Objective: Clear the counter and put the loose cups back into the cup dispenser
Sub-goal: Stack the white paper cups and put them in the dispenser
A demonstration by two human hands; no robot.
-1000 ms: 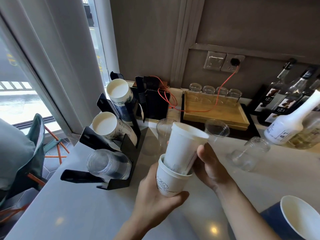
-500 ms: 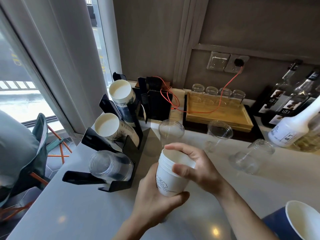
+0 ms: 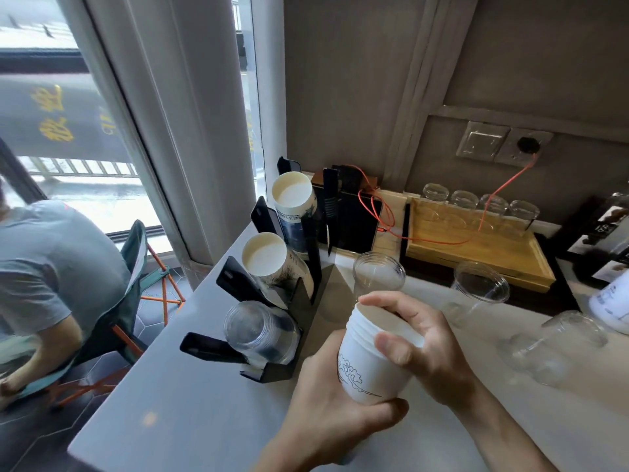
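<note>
Inner cup now fully nested; white paper cups (image 3: pixel 371 362) between gripping left hand (image 3: pixel 326 413) and right hand (image 3: pixel 418 349).

Grey counter (image 3: pixel 190 413), black cup dispenser (image 3: pixel 272 367), 3 clear cups (image 3: pixel 377 277), wooden tray (image 3: pixel 476 257)

Daylit window (image 3: pixel 78 137), grey wall (image 3: pixel 340 80), tiled floor (image 3: pixel 41 420).

This looks like a café or drinks bar. A black cup dispenser (image 3: pixel 272 294) on the grey counter (image 3: pixel 190 413) holds stacked paper and clear plastic cups, and more plastic cups (image 3: pixel 480 287) stand loose nearby. Syrup bottles (image 3: pixel 609 233) line the wall beside a wooden tray (image 3: pixel 476 247) of small glasses (image 3: pixel 463 199). Beyond the counter a person (image 3: pixel 44 267) sits in a folding chair (image 3: pixel 136 253) by a big street window (image 3: pixel 68 114).
</note>
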